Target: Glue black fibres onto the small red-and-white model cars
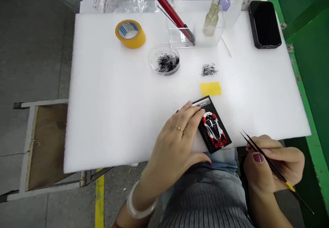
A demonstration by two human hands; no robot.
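A small red, white and black model car (pixel 214 128) sits on a dark, carbon-patterned base plate (pixel 205 135) at the white board's near edge. My left hand (pixel 177 135) holds this plate, its fingers over the left side and far corner and its thumb by the near end. My right hand (pixel 275 161) pinches a pair of black tweezers (pixel 267 161) just off the board's near edge. Their two tips are slightly apart, with nothing visible between them, right of the car. Beyond the plate lie a yellow tape piece (pixel 210 89) with tiny bits on it and a pile of short black fibres (pixel 209 70).
A clear round dish (pixel 151 62) holds more black fibres. Behind it stand a clear box (pixel 180 43) with a red-handled tool (pixel 169 9) and a small bottle (pixel 211 21). A yellow tape roll (pixel 133 41) lies left, a black phone-like device (pixel 264 24) right.
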